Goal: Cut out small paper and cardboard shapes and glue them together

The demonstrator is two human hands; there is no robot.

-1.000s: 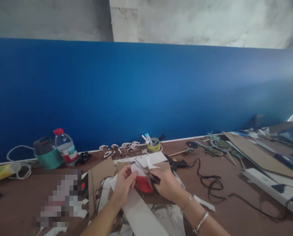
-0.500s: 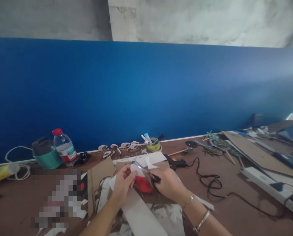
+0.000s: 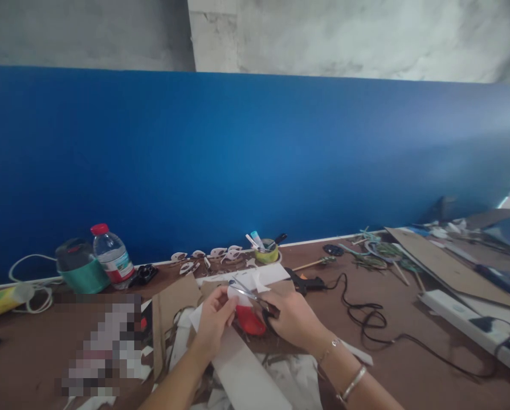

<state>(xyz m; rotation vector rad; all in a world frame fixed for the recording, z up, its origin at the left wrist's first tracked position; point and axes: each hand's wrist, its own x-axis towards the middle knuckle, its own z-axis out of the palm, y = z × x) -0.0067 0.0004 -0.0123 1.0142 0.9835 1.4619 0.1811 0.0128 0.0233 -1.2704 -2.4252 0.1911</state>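
Observation:
My right hand (image 3: 295, 319) grips a pair of black-handled scissors (image 3: 255, 297) whose blades point up and left into a small white paper piece (image 3: 234, 295). My left hand (image 3: 214, 322) pinches that white piece from the left, fingers closed on it. A red shape (image 3: 249, 320) lies just under the two hands. A long white strip (image 3: 241, 376) runs from below the hands toward the near edge. Both hands work over a brown table (image 3: 391, 336) strewn with paper scraps.
A water bottle (image 3: 111, 256) and teal container (image 3: 80, 266) stand at the back left. A yellow pen cup (image 3: 266, 250), white cut-outs (image 3: 212, 255), a black glue gun (image 3: 308, 282) with cord (image 3: 366, 319), cardboard sheets (image 3: 447, 267) and a white power strip (image 3: 464, 324) lie around.
The scissor blades have shifted slightly on the white piece; both hands stay in nearly the same place.

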